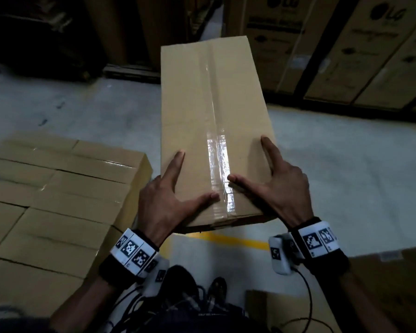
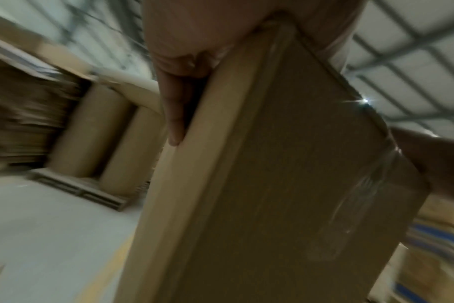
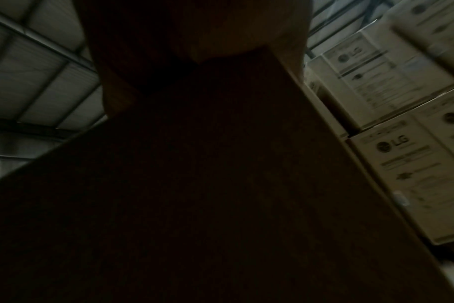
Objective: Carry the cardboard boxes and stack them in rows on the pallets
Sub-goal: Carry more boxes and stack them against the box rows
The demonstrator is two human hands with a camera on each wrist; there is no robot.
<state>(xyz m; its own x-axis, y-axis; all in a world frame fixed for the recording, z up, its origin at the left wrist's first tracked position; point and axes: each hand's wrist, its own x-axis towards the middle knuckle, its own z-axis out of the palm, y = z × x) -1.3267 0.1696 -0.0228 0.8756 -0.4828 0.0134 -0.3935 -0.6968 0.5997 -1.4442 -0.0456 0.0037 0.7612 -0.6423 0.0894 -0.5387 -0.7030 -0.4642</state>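
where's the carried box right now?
Head view: the taped box is centre frame, held between left hand and right hand, above the floor, right of the stacked boxes.

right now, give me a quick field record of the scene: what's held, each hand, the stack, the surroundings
held item: long taped cardboard box, lifted clear of the floor
left hand: grips the near left corner, thumb on top, fingers along the side
right hand: grips the near right corner, thumb on top
stacked boxes: rows of similar cartons, low on the person's left
floor: grey concrete with a yellow line
background: tall printed cartons ahead on the right
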